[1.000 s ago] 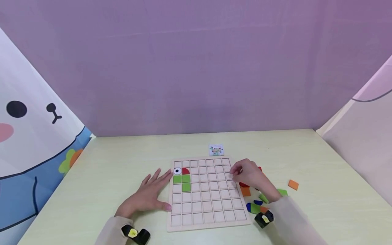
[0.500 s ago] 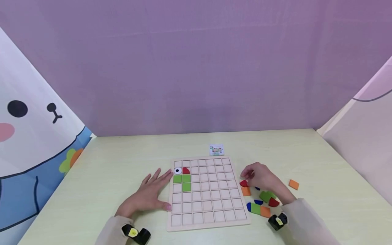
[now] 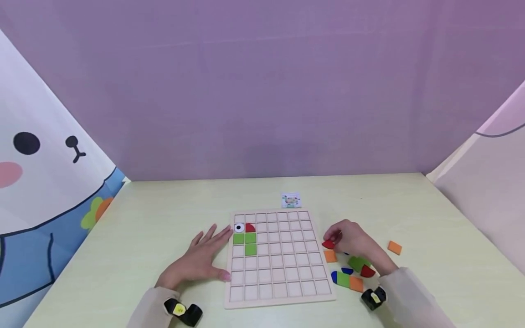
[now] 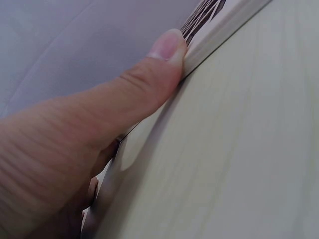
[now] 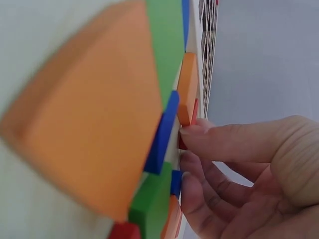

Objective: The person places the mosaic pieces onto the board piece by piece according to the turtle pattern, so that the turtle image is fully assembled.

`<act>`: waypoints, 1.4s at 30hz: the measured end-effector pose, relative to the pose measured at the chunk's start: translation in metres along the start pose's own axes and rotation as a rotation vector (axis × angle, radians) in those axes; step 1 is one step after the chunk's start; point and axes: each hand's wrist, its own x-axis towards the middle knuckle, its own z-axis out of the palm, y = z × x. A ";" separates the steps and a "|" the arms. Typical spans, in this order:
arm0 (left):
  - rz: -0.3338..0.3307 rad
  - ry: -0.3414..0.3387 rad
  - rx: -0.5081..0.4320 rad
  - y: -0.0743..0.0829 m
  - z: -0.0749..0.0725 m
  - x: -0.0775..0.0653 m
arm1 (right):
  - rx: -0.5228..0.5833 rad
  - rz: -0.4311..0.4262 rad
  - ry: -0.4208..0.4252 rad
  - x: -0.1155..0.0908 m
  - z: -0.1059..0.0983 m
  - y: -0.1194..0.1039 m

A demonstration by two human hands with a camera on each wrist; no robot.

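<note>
Pale wood, and it's a gridded board (image 3: 280, 301) that takes centre stage, flat on the table (image 3: 197, 200)! At its left edge the left hand (image 3: 198, 262) lies with fingers spread and grasping nothing, thumb touching the rim. Over on the board's right side, just off the edge, the right hand (image 3: 347, 237) has its fingers curled, thumb and fingertip pinching a red piece (image 3: 327, 245) down at table level!

Look inside the board now: an eye tile (image 3: 239, 228) sits in the first column, second row from the far edge, and beside it a red quarter-round (image 3: 249, 228). One row nearer, two green squares (image 3: 244, 238) fill the first two columns, and a third green square (image 3: 250, 249) sits right below the second!

Plenty lying right of the board, too! An orange square (image 3: 330, 256) is just beside the edge; nearer the person, a blue rounded piece (image 3: 334, 277), a green piece (image 3: 343, 279) and an orange tile (image 3: 356, 284) run outward in a row. A small blue piece (image 3: 347, 270) and a dark red piece (image 3: 368, 271) are close by, while an orange block (image 3: 394, 248) lies farthest out. Beyond the board's far edge, a picture card (image 3: 291, 200)!
</note>
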 end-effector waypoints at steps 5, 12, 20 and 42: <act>-0.003 -0.010 -0.001 0.000 0.000 0.001 | -0.031 0.013 0.018 -0.001 -0.001 0.004; -0.002 -0.006 -0.007 0.001 -0.001 0.001 | 0.008 0.015 0.031 -0.001 0.001 0.005; -0.002 -0.009 -0.004 -0.002 0.000 0.001 | 0.062 0.000 0.046 0.001 0.001 0.007; -0.001 -0.007 -0.002 -0.002 0.000 0.003 | 0.183 -0.038 0.062 0.005 0.002 -0.004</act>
